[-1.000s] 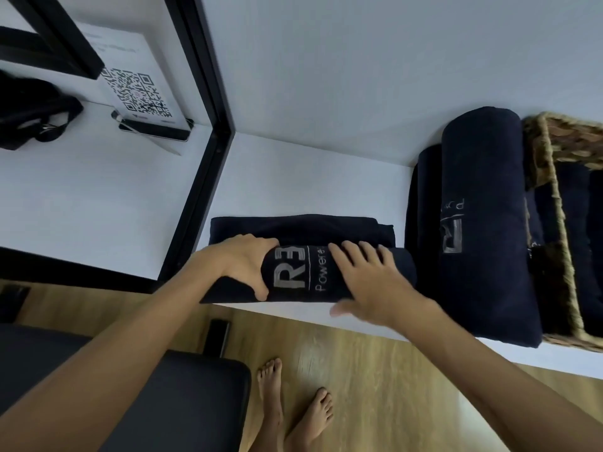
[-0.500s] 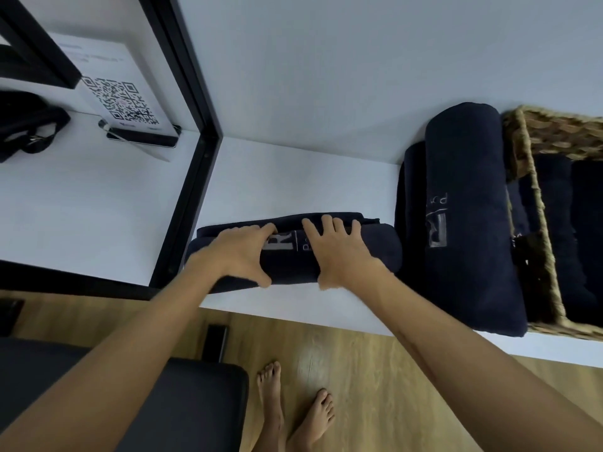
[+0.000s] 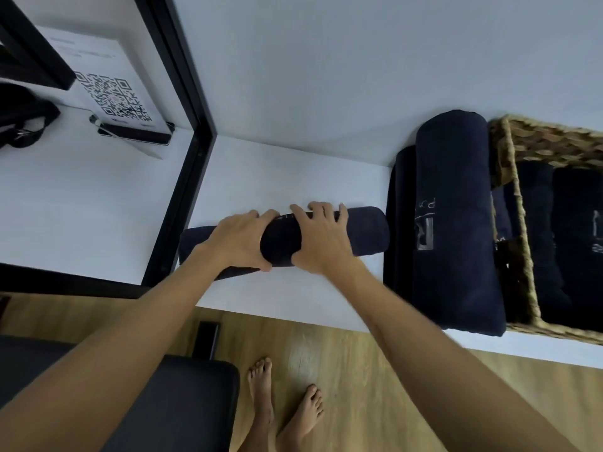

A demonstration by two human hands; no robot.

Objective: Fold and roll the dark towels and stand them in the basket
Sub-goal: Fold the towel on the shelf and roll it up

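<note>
**While both hands press, finish the roll tight**

With both palms bearing down, the towel (image 3: 362, 233) lies as a roll across the middle of the frame on the white shelf (image 3: 277, 171), its right end just beside the stacked towels (image 3: 456, 223) at centre right. The left hand (image 3: 241, 238) grips the roll's left half, thumb tucked under the near side and fingers over the far side. The right hand (image 3: 321, 238) lies flatter on top, fingers spread toward the far edge; it presses on the roll but does not close round it. No loose flap shows beyond the roll, so rolling looks about complete.

To do this step well, keep the pressure even across both hands so the roll does not cone out at one end; its left end looks slightly lower in the frame than the right. Check that the last edge sits underneath or is pinned by a thumb before lifting, or the roll may spring open. Pick it up with a full wrap of one hand around the middle.

The basket (image 3: 518, 203) sits at the right edge of the frame, with dark towels (image 3: 574, 230) already inside. Any free gap is hard to judge from here. The roll should go in end-first, wedged against its neighbours so it stays up.
</note>
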